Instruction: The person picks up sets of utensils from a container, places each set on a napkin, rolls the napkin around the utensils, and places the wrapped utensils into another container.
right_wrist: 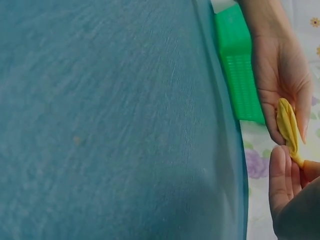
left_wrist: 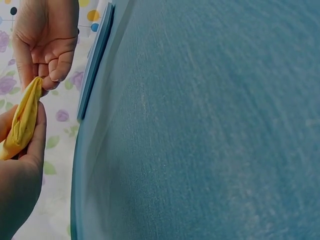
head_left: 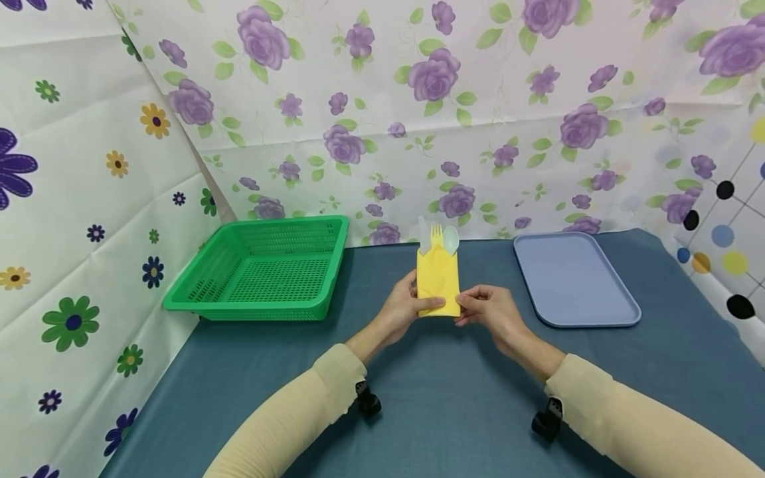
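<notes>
A folded yellow napkin pouch [head_left: 437, 279] stands upright between both hands in the head view. From its top stick out a clear knife [head_left: 425, 234], a yellow fork [head_left: 437, 234] and a pale green spoon [head_left: 451, 239]. My left hand [head_left: 399, 307] grips the pouch from the left side, thumb across its front and fingers behind. At its lower right edge, my right hand [head_left: 491, 310] pinches the napkin between thumb and fingers. Both wrist views show the pouch's folded bottom end, held up off the blue cloth; the cutlery is hidden there.
A green plastic basket [head_left: 248, 307] stands at the back left of the blue-covered table [head_left: 442, 411]. To the back right lies a blue-grey tray [head_left: 576, 279]. Flowered cloth [head_left: 382, 86] hangs behind the table and along its left side.
</notes>
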{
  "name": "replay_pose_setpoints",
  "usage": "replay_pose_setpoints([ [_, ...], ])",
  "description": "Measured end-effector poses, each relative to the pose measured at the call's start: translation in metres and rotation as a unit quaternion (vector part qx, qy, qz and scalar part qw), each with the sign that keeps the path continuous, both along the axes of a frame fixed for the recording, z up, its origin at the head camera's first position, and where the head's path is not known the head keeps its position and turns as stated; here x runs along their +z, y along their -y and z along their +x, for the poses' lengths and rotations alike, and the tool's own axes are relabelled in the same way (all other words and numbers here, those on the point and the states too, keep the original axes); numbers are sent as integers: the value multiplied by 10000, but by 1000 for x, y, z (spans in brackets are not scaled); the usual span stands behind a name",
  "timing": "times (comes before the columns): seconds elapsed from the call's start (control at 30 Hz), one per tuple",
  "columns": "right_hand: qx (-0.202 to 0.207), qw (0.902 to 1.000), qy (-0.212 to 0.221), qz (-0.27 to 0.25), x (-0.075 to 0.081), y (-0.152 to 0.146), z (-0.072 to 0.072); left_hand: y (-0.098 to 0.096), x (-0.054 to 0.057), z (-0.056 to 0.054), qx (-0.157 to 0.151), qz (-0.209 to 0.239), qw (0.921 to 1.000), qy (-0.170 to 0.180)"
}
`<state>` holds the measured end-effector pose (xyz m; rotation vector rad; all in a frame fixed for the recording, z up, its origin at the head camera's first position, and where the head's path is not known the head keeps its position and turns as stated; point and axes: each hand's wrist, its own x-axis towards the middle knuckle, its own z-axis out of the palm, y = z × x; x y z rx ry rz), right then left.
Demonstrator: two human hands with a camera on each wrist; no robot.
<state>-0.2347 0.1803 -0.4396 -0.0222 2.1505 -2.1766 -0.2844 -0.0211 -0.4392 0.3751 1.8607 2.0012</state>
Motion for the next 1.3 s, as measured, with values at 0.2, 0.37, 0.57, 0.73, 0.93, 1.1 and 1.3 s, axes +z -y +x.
replay_pose_setpoints([
  [0.2,79,9998,86,-135,-2,-1,2,1,1,0,122,-20,9999,-45],
  [0.37,151,9997,97,-160,-2,-1,4,1,0,0,187,5,9998,-116],
  [0.57,13,9999,-80,-110,-3,1,4,0,-1,0,144,29,9998,-94],
  [0.73,-110,9997,-139,-162,-3,2,3,0,-1,-1,134,65,9998,-99],
  [0.93,73,9997,-38,-214,-3,0,5,1,2,-2,201,72,9996,-179],
  [1.1,178,9996,-52,-200,-3,1,6,2,4,-2,227,36,9996,-159],
  [1.3,88,9994,-188,-278,-4,2,5,0,5,-2,214,75,9997,-93],
])
